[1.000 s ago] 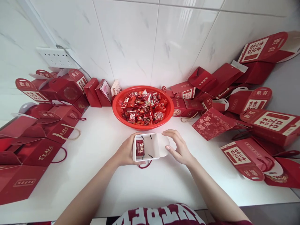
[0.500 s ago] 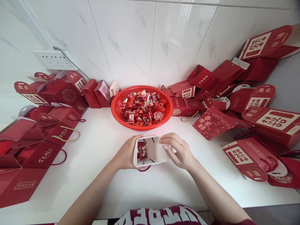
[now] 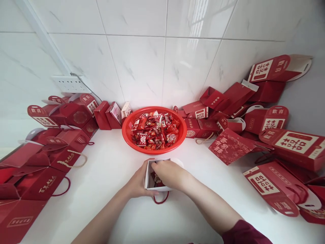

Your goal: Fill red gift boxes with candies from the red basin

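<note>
A small gift box point(image 3: 149, 184) with white inner walls faces up with its top open, just in front of the candy basket. Wrapped round its left side, my left hand point(image 3: 138, 179) is closed on it. My right hand point(image 3: 170, 173) reaches into the opening, its fingertips hidden inside. Red wrapped candies point(image 3: 157, 181) show in the box below that hand; whether the fingers grip any of them is hidden. A dark red cord handle point(image 3: 161, 202) loops out from the near side of the box, and a white flap point(image 3: 178, 162) sticks out at its right.
A red plastic basket point(image 3: 124, 135) full of red-wrapped candies stands against the tiled wall. Red gift boxes point(image 3: 48, 179) crowd the left side of the white table point(image 3: 101, 162). More red boxes point(image 3: 264, 179) are heaped on the right. A socket strip point(image 3: 69, 84) hangs on the wall.
My right hand has moved left from the box's flap into its opening. The left hand still holds the box. The view has tilted upward.
</note>
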`<state>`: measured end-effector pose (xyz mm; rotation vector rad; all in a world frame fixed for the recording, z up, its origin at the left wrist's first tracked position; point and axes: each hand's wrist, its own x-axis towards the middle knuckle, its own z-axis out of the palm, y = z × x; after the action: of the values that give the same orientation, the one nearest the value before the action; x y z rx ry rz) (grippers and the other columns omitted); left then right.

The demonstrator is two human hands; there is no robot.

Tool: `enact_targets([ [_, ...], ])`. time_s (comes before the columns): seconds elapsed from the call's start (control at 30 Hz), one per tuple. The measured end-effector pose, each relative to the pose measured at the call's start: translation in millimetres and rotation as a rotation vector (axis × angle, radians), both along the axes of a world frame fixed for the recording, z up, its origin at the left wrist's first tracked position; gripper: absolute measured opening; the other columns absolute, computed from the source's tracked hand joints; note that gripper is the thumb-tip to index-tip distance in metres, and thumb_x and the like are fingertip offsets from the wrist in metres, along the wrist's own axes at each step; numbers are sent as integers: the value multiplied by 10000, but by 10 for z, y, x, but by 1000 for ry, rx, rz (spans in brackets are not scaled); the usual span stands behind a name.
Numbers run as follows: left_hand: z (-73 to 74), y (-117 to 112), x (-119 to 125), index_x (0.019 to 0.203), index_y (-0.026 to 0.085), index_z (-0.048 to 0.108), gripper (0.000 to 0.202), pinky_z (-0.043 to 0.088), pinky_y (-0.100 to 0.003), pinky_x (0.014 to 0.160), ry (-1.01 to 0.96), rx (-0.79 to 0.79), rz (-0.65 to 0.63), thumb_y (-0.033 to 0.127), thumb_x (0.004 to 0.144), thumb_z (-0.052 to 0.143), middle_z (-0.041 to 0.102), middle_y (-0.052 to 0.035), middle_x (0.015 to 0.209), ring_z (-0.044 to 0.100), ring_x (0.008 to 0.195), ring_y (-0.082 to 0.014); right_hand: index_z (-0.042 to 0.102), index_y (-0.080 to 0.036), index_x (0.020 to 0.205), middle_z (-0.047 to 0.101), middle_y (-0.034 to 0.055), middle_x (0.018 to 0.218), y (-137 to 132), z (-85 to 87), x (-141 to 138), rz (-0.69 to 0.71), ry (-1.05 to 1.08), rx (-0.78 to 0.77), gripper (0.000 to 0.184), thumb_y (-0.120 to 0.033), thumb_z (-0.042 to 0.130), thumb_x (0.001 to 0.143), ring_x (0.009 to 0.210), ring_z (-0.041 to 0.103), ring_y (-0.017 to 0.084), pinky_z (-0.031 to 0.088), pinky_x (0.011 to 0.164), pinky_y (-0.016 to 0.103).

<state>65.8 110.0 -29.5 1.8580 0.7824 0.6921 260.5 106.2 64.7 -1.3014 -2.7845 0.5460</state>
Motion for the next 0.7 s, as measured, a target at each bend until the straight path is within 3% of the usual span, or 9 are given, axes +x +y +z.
enact_targets([
  [0.07,-19,18,-2,1440,223,309,1057,404,-549,1089,-37,-16,-18,441,589,897,473,-173,1431,484,1317,-393,677,-142,987,759,105,896,-22,203,154,41,87,-3,229,-23,593,809,765,736,240,522,614,284],
  [0.13,-21,23,1,1444,224,308,1055,400,-565,1087,-60,-44,-28,419,592,900,485,-175,1424,488,1313,-400,662,-193,1052,757,55,973,3,408,263,26,321,40,255,-47,542,881,843,729,197,542,710,276],
  [0.2,-3,18,8,1453,225,300,1062,399,-577,1083,-73,-78,-28,408,596,901,489,-177,1425,489,1315,-406,621,-232,1185,730,32,1137,93,550,324,-41,592,128,295,-106,463,971,1012,702,166,543,873,288],
  [0.27,31,6,16,1452,229,308,1055,401,-578,1082,-78,-107,-26,404,597,903,481,-179,1436,484,1323,-407,571,-243,1307,651,39,1326,244,589,369,-106,712,199,333,-194,396,1028,1231,609,165,485,1039,330],
  [0.37,73,-11,26,1444,239,318,1047,405,-562,1089,-106,-141,-32,406,593,905,463,-178,1456,472,1339,-403,536,-205,1396,527,94,1481,520,477,511,-320,565,244,410,-315,342,1052,1413,442,236,371,1161,451],
  [0.47,71,-15,22,1444,233,299,1072,421,-556,1074,-131,-163,-34,406,581,910,477,-181,1440,485,1322,-407,483,-159,1452,508,147,1489,737,275,787,-585,337,219,473,-339,312,1049,1377,480,297,381,1131,500],
  [0.57,38,-8,9,1442,235,290,1078,437,-550,1056,-136,-183,-42,403,575,910,483,-178,1432,498,1304,-414,511,-140,1437,564,171,1430,839,94,1074,-665,162,113,466,-234,322,1022,1318,538,315,412,1082,484],
  [0.7,1,11,-5,1449,253,281,1083,418,-557,1077,-123,-182,-24,401,578,908,454,-173,1461,466,1332,-419,579,-182,1390,663,151,1312,896,-11,1233,-674,127,44,455,-196,369,986,1218,621,296,468,994,418],
])
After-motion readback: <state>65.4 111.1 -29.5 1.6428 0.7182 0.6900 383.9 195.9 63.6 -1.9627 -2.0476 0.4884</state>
